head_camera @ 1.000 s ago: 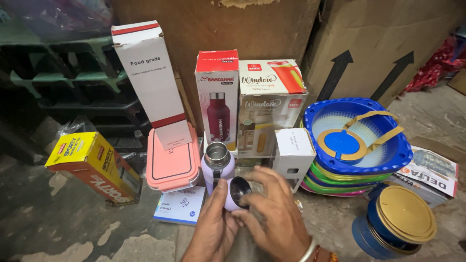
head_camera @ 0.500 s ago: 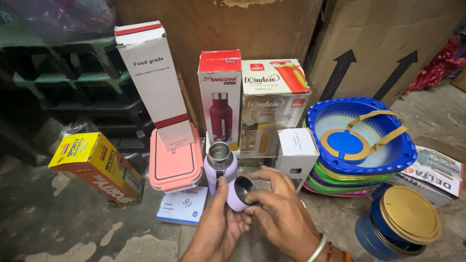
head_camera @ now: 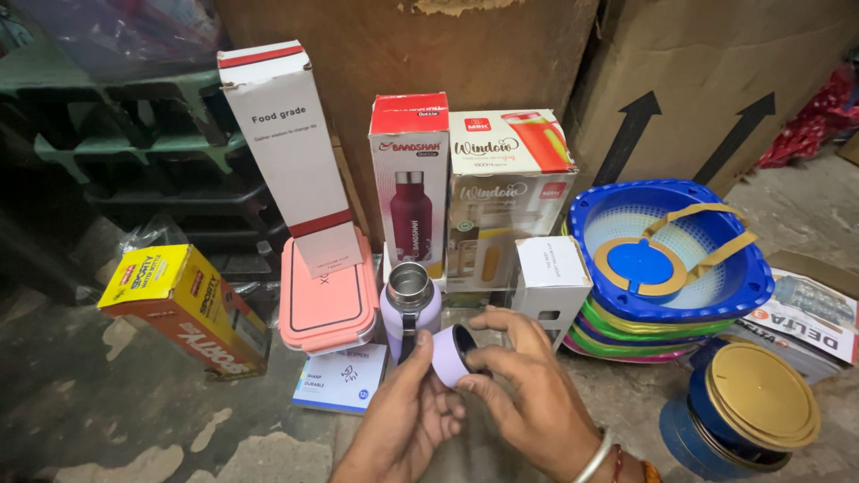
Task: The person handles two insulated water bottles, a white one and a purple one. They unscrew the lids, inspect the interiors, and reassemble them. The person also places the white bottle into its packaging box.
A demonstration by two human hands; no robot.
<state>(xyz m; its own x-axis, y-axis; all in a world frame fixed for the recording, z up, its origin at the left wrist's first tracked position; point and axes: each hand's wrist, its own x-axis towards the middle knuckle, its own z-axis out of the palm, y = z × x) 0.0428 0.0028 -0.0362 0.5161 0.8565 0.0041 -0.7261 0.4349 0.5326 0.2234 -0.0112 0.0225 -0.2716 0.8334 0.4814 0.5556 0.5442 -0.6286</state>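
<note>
Behind the hands, 2 cardboard cartons (head_camera: 716, 98) back stacked baskets (head_camera: 667, 259) and a pink lunchbox (head_camera: 327, 300). At centre stands the open lilac flask (head_camera: 410, 309); left hand (head_camera: 403, 420) and right hand (head_camera: 528, 394) pinch its lilac cap (head_camera: 450, 355) between fingertips.

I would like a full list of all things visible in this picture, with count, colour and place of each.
bottle: 1, lilac, steel mouth open, centre floor
cap: 1, lilac, between both hands
lunch box: 1, pink, left of bottle
tall carton: 1, white and red, leaning above lunch box
bottle carton: 1, red and white, behind bottle
jug carton: 1, white, centre back
small box: 1, white, right of bottle
yellow box: 1, yellow and orange, left
baskets: stack, top blue, right
round container: 1, blue, gold lid, lower right
left hand: holds cap
right hand: holds cap
</note>
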